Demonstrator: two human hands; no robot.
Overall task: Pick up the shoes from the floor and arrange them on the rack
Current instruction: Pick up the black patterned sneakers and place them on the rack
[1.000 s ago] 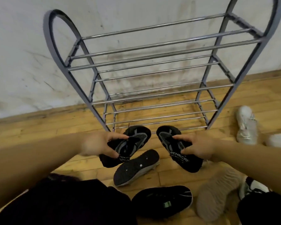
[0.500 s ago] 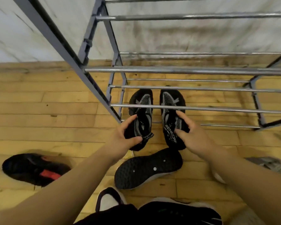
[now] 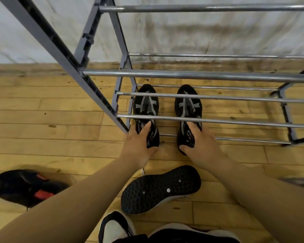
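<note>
A grey metal rack (image 3: 182,74) with chrome rails is standing against the wall. On its bottom tier, toes pointing to the wall, the left mesh shoe (image 3: 146,104) and right mesh shoe (image 3: 189,106), black with grey straps, are sitting upright, side by side but apart. An upturned black shoe (image 3: 161,188) is lying sole-up on the floor in front.
</note>
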